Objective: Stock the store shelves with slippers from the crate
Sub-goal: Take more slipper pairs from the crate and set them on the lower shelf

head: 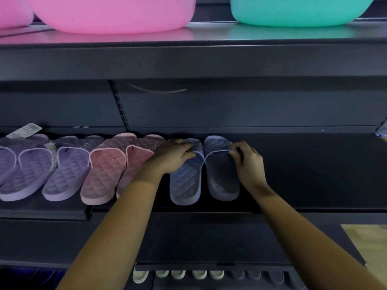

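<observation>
Two blue quilted slippers lie side by side on the dark middle shelf [303, 174], toes pointing to the back. My left hand [173, 155] lies over the strap of the left blue slipper [185, 185], fingers curled on the strap's edge. My right hand [247, 162] pinches the strap edge of the right blue slipper [222, 176] at its right side. A pink pair [109, 170] sits just left of them, touching my left wrist. Two purple pairs [31, 170] follow further left. The crate is out of view.
A pink basin [113, 15] and a teal basin [297, 11] stand on the shelf above. The shelf stretches bare to the right of the blue pair. Below, a lower shelf holds a row of white and dark slippers [199, 274]. Wooden floor [368, 243] shows at right.
</observation>
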`<state>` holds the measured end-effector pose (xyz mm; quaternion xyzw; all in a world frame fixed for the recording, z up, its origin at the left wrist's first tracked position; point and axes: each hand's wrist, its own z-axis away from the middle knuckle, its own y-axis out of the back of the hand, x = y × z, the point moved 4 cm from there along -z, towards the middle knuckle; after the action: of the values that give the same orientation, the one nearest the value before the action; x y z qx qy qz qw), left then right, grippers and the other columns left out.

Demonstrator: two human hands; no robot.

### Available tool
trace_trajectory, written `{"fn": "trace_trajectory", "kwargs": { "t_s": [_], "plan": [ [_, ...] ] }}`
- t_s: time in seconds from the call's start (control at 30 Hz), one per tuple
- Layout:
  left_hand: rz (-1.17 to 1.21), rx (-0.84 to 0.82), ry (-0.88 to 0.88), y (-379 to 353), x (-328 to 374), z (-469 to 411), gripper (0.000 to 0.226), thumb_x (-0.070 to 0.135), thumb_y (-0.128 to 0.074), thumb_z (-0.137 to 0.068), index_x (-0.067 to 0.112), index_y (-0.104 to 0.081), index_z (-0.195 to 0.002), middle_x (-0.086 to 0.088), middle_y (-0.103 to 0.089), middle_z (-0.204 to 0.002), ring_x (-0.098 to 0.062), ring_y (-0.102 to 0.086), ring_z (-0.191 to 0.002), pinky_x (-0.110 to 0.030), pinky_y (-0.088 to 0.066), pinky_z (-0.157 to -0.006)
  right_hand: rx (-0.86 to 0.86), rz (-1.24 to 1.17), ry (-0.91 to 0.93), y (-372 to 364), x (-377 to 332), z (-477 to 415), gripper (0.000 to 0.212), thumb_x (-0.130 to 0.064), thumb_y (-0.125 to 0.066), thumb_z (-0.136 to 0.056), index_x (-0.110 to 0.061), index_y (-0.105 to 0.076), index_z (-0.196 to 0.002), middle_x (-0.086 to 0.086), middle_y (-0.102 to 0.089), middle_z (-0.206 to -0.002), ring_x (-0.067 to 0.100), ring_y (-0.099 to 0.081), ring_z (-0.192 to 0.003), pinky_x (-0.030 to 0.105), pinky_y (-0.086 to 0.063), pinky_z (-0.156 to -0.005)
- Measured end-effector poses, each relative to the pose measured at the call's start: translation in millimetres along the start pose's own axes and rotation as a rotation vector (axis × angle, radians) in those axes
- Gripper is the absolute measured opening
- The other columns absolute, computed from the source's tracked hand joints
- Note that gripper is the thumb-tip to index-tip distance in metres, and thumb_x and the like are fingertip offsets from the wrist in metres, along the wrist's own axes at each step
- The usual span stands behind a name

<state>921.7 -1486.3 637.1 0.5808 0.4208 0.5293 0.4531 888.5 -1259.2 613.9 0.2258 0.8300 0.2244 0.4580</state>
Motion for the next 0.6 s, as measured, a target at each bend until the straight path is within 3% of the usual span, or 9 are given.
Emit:
{"fn": "trace_trajectory", "kwargs": {
  "t_s": [0.1, 0.23, 0.37, 0.47, 0.6],
  "plan": [
    [-0.039, 0.013, 0.004, 2, -3, 7, 0.046, 0.036, -0.034, -0.101, 0.019, -0.039, -0.143, -0.003, -0.036, -0.15, -0.025, -0.036, -0.134, -0.037, -0.025, -0.112, -0.007, -0.004, 0.012, -9, -8, 3, 0.012, -0.023, -0.054, -0.093, -0.021, -0.059, -0.104, -0.001, -0.064, -0.096, 0.012, -0.057, -0.085, 0.012, -0.036, -0.064],
    [-0.132, 0.081, 0.025, 4, -5, 13, 0.045, 0.038, -0.032, -0.101, 0.026, -0.036, -0.145, 0.002, -0.038, -0.15, -0.025, -0.041, -0.132, -0.036, -0.027, -0.11, -0.002, 0.009, 0.019, -12, -15, 5, 0.014, -0.023, -0.055, -0.092, -0.02, -0.059, -0.105, 0.0, -0.062, -0.095, 0.01, -0.053, -0.082, 0.018, -0.036, -0.064],
    [-0.222, 0.09, 0.043, -2, -7, 12, 0.047, 0.045, -0.027, -0.1, 0.033, -0.034, -0.144, 0.005, -0.041, -0.148, -0.025, -0.044, -0.129, -0.041, -0.028, -0.108, -0.046, 0.01, 0.045, -6, -15, 1, 0.013, -0.023, -0.059, -0.089, -0.018, -0.06, -0.102, 0.0, -0.062, -0.091, 0.01, -0.053, -0.082, 0.016, -0.038, -0.064],
    [-0.229, 0.137, 0.049, 0, -9, 18, 0.047, 0.048, -0.028, -0.098, 0.03, -0.044, -0.138, 0.005, -0.048, -0.14, -0.024, -0.048, -0.124, -0.04, -0.03, -0.105, -0.012, 0.099, 0.085, 0, -18, 1, 0.019, -0.028, -0.061, -0.088, -0.019, -0.062, -0.105, 0.003, -0.06, -0.098, 0.017, -0.051, -0.093, 0.026, -0.043, -0.076],
    [-0.23, 0.331, 0.048, 13, -8, 43, 0.053, 0.051, -0.021, -0.092, 0.025, -0.064, -0.112, 0.004, -0.064, -0.115, -0.023, -0.06, -0.104, -0.04, -0.041, -0.09, 0.001, 0.092, 0.205, -2, -52, 2, 0.019, -0.02, -0.06, -0.085, -0.016, -0.063, -0.104, 0.005, -0.062, -0.104, 0.024, -0.053, -0.097, 0.037, -0.049, -0.077]
  ]
}}
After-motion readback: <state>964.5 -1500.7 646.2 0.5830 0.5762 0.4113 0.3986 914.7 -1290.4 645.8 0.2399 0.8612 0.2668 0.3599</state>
